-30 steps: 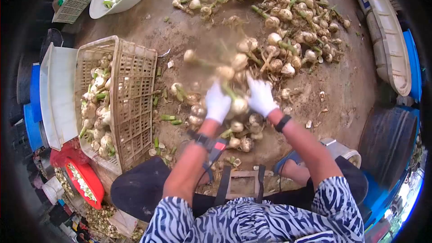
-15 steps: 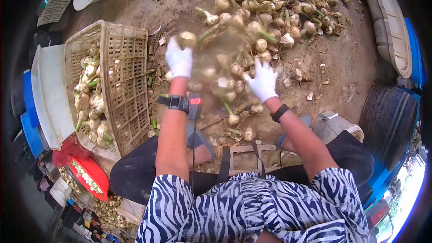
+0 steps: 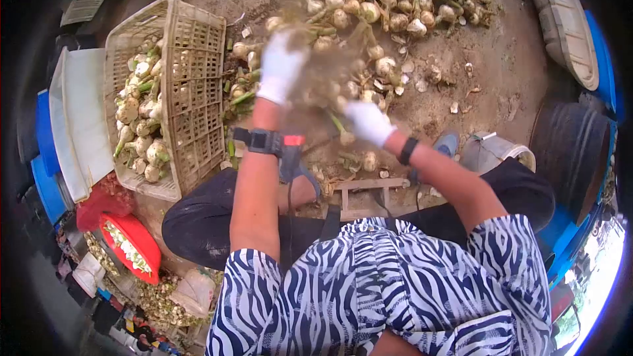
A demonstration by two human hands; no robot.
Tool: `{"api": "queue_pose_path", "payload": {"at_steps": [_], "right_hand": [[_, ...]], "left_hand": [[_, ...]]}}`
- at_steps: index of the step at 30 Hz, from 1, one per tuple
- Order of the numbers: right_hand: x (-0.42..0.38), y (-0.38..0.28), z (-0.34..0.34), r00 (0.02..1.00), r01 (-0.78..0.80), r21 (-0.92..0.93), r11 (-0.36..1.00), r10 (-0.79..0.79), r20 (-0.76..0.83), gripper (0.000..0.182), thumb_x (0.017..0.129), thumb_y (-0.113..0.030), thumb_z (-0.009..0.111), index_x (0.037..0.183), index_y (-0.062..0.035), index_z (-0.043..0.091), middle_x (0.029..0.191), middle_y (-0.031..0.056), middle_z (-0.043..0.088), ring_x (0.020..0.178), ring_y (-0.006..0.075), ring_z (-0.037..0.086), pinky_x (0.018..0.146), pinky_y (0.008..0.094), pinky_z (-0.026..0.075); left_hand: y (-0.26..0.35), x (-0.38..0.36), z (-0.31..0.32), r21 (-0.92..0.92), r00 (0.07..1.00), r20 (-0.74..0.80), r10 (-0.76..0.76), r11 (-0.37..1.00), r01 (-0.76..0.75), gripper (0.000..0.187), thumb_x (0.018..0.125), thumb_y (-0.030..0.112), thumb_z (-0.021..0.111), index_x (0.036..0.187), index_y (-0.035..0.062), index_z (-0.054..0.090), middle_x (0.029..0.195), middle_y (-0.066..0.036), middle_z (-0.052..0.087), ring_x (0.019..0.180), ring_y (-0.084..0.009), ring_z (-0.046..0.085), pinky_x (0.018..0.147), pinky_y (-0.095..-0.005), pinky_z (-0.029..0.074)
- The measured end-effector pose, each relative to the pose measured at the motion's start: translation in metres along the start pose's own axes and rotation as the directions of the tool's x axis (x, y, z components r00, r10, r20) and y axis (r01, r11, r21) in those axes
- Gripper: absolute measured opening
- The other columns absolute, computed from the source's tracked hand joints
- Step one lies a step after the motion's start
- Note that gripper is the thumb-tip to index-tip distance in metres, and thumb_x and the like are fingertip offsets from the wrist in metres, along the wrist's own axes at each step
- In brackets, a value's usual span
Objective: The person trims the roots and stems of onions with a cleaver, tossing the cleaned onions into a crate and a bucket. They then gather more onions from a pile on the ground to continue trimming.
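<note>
My left hand (image 3: pixel 281 69), in a white glove, is over loose garlic bulbs, to the right of the plastic crate. Motion smears its fingers, so I cannot make out whether it holds anything. My right hand (image 3: pixel 370 123), also white-gloved, is lower and to the right, beside bulbs with green stalks; its fingers are blurred too. Between and beyond both hands spreads a heap of soil-stained garlic bulbs (image 3: pixel 370 12) on the ground. More garlic bulbs (image 3: pixel 157 152) fill the tilted crate (image 3: pixel 169 86) at the left.
Left of the crate stands a white tub (image 3: pixel 86 112). A red basin (image 3: pixel 146 240) with pale pieces is below it. A bucket (image 3: pixel 486 153) lies near my right knee. Pale trays (image 3: pixel 570 29) and a dark barrel (image 3: pixel 568 158) line the right side.
My left hand has moved right and slightly up; my right hand has drawn back down and left. More bulbs now lie beside the crate's right wall, and the view has shifted slightly.
</note>
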State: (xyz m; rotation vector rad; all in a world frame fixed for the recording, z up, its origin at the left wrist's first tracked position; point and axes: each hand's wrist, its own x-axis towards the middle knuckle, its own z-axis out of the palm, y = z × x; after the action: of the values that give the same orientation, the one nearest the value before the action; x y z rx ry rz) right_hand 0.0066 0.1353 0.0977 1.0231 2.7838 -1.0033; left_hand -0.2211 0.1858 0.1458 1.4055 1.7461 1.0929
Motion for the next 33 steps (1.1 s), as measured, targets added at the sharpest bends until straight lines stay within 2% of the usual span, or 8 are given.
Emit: {"api": "queue_pose_path", "payload": {"at_steps": [2, 8, 11, 14, 18, 26, 30, 33], "right_hand": [[-0.024, 0.019, 0.049, 0.969, -0.098, -0.266, 0.959, 0.153, 0.195, 0.022, 0.075, -0.014, 0.061, 0.096, -0.0053, 0.063, 0.097, 0.0134, 0.062, 0.087, 0.0280, 0.063, 0.077, 0.0393, 0.049], [-0.025, 0.025, 0.089, 0.997, 0.001, -0.546, 0.838, 0.039, 0.062, 0.022, 0.080, -0.014, 0.055, 0.099, -0.0097, 0.065, 0.104, 0.0100, 0.060, 0.103, 0.0279, 0.055, 0.086, 0.0481, 0.039], [-0.017, 0.021, 0.077, 0.964, 0.010, -0.513, 0.858, 0.128, 0.233, 0.016, 0.079, -0.015, 0.056, 0.087, -0.0120, 0.070, 0.097, 0.0078, 0.063, 0.104, 0.0277, 0.055, 0.082, 0.0464, 0.040], [-0.015, 0.023, 0.032, 0.982, 0.022, -0.501, 0.865, 0.076, 0.174, 0.013, 0.078, -0.015, 0.058, 0.081, -0.0126, 0.070, 0.087, 0.0087, 0.067, 0.091, 0.0248, 0.063, 0.076, 0.0417, 0.045], [-0.013, 0.067, -0.031, 0.910, -0.394, -0.102, 0.913, 0.372, -0.184, 0.021, 0.080, -0.025, 0.058, 0.084, -0.0068, 0.068, 0.088, 0.0158, 0.067, 0.087, 0.0334, 0.065, 0.076, 0.0437, 0.050], [-0.039, 0.063, -0.114, 0.603, -0.541, 0.079, 0.837, 0.452, -0.657, 0.032, 0.083, -0.024, 0.059, 0.111, -0.0070, 0.062, 0.102, 0.0182, 0.065, 0.096, 0.0353, 0.061, 0.086, 0.0425, 0.048], [-0.038, 0.031, -0.078, 0.724, -0.342, 0.308, 0.888, 0.458, -0.516, 0.027, 0.079, -0.021, 0.060, 0.099, -0.0031, 0.065, 0.095, 0.0201, 0.066, 0.089, 0.0367, 0.063, 0.080, 0.0419, 0.050], [-0.037, 0.026, -0.038, 0.915, -0.396, 0.162, 0.904, 0.404, -0.020, 0.025, 0.084, -0.025, 0.057, 0.094, -0.0045, 0.065, 0.095, 0.0200, 0.066, 0.088, 0.0380, 0.063, 0.079, 0.0432, 0.049]], "left_hand": [[0.001, -0.016, 0.008, 0.205, 0.976, 0.218, 0.022, 0.976, -0.068, 0.031, 0.076, 0.010, 0.058, 0.106, 0.0067, 0.065, 0.119, -0.017, 0.057, 0.108, -0.0329, 0.057, 0.095, -0.0385, 0.045], [-0.045, -0.082, -0.028, 0.125, 0.961, -0.035, -0.276, 0.952, 0.278, 0.023, 0.082, 0.014, 0.062, 0.104, 0.0058, 0.066, 0.079, -0.013, 0.067, 0.070, -0.0224, 0.065, 0.067, -0.0328, 0.051], [-0.013, -0.095, -0.045, -0.541, 0.781, -0.166, -0.602, 0.718, 0.439, 0.030, 0.082, 0.003, 0.054, 0.110, 0.0031, 0.063, 0.082, -0.011, 0.068, 0.074, -0.0177, 0.064, 0.070, -0.0313, 0.050], [-0.041, -0.109, -0.042, -0.341, 0.908, -0.110, -0.404, 0.873, 0.347, 0.032, 0.079, 0.005, 0.046, 0.104, 0.0053, 0.066, 0.091, -0.013, 0.067, 0.075, -0.0233, 0.067, 0.068, -0.0368, 0.053], [-0.082, -0.149, 0.025, 0.664, 0.845, 0.354, -0.401, 0.744, 0.074, 0.025, 0.081, 0.015, 0.050, 0.092, 0.0036, 0.070, 0.096, -0.023, 0.066, 0.085, -0.0366, 0.066, 0.077, -0.0418, 0.052], [-0.105, -0.191, 0.092, 0.801, 0.711, 0.553, -0.434, 0.512, -0.310, 0.020, 0.081, 0.019, 0.059, 0.092, 0.0118, 0.074, 0.094, -0.012, 0.071, 0.086, -0.0266, 0.068, 0.072, -0.0414, 0.054], [-0.102, -0.186, 0.087, 0.777, 0.808, 0.466, -0.361, 0.603, -0.180, 0.020, 0.080, 0.021, 0.060, 0.092, 0.0113, 0.073, 0.093, -0.012, 0.071, 0.085, -0.0277, 0.068, 0.073, -0.0419, 0.053], [-0.046, -0.156, 0.053, 0.685, 0.705, 0.533, -0.467, 0.727, -0.037, 0.038, 0.076, 0.037, 0.061, 0.093, 0.0047, 0.071, 0.094, -0.018, 0.068, 0.086, -0.0329, 0.067, 0.076, -0.0412, 0.052]]}}
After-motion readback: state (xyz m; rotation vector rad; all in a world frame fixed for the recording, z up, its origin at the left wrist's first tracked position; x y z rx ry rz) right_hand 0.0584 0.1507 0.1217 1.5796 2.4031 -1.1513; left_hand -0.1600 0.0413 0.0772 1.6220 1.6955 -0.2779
